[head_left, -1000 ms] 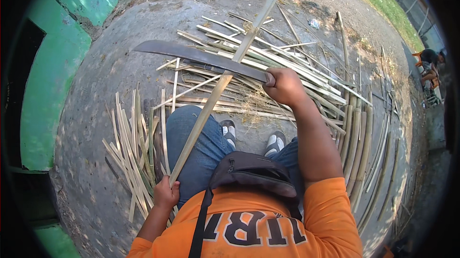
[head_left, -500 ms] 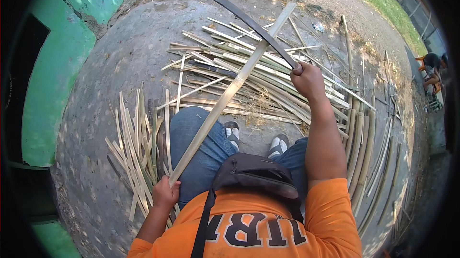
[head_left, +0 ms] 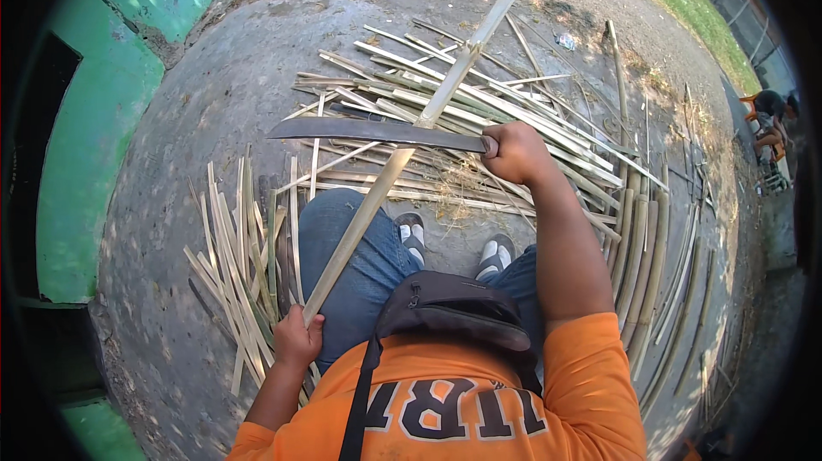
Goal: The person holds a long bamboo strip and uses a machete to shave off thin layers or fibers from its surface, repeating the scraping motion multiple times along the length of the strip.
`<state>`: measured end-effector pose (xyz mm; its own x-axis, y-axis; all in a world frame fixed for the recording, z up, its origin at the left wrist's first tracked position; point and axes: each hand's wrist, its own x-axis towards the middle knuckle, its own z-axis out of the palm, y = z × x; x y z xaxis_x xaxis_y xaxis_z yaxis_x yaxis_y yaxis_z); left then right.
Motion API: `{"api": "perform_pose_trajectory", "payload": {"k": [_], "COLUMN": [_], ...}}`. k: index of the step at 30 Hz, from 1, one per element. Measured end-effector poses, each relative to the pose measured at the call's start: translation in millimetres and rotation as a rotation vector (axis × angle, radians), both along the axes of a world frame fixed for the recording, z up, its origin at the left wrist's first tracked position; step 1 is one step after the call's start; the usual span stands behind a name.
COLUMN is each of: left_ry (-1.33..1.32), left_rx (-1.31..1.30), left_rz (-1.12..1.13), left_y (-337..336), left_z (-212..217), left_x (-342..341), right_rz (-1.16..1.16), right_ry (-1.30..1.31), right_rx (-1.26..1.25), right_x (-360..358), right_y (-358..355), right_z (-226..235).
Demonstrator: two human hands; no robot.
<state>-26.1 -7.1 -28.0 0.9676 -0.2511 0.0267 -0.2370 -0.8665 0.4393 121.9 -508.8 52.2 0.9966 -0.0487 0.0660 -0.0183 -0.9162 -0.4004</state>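
Our left hand [head_left: 298, 339] grips the near end of a long wooden strip [head_left: 355, 231], which slants far and right over our left leg [head_left: 321, 226]. Our right hand [head_left: 520, 153] is closed around a big knife [head_left: 360, 130], blade pointing left across the strip.

Handle [head_left: 490, 146] of machete [head_left: 351, 130] mostly hidden in R grip [head_left: 516, 154]; machete also covers a short mid stretch of bamboo strip [head_left: 364, 221], whose near end is lost inside L grip [head_left: 298, 338]. Orange shirt [head_left: 591, 367] cut off at view's btm edge, & green wall [head_left: 94, 187] is cut off at view's L. Nr R edge of ground [head_left: 214, 101] a 2nd person [head_left: 769, 123] is too small/blurry to tell what they're doing, & litter [head_left: 565, 41] twd far R corner is too tiny to ID.
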Motion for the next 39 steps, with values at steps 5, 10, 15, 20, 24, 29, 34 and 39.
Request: {"api": "perform_pose_trajectory", "payload": {"k": [5, 10, 15, 20, 24, 29, 34, 39], "left_ry": [-0.001, 0.024, 0.038, 0.012, 0.062, 0.040, 0.025, 0.014], "left_rx": [-0.009, -0.035, -0.040, -0.015, 0.002, -0.030, -0.051, -0.022], "left_rz": [-0.012, -0.016, -0.001, 0.003, -0.012, -0.015, -0.010, 0.010], "left_y": [1.9, 0.7, 4.1, 0.6, -0.3, 0.2, 2.8, -3.0], "left_z": [-1.9, 2.2, -1.2, 2.8, 3.4, 0.0, -1.2, 6.7], "left_x": [0.9, -2.6, -4.7, -0.1, -2.2, -2.3, -3.6, -3.3], "right_rz": [0.033, 0.159, 0.170, -0.226, -0.131, 0.205, 0.150, -0.244], "right_ry": [-0.149, -0.218, -0.251, -0.232, -0.208, -0.212, -0.163, -0.221], "right_rx": [-0.071, 0.008, -0.081, 0.112, 0.237, -0.024, -0.047, 0.186], "right_x": [1.5, -10.1, -3.6, 6.9, -1.1, -10.6, 3.4, 10.9], "right_y": [1.5, 36.8, 43.3, -1.6, 19.3, 56.3, 35.7, -7.5], "right_z": [-6.0, -2.6, -5.5, -18.4, -6.2, 0.7, -3.5, -24.2]}}
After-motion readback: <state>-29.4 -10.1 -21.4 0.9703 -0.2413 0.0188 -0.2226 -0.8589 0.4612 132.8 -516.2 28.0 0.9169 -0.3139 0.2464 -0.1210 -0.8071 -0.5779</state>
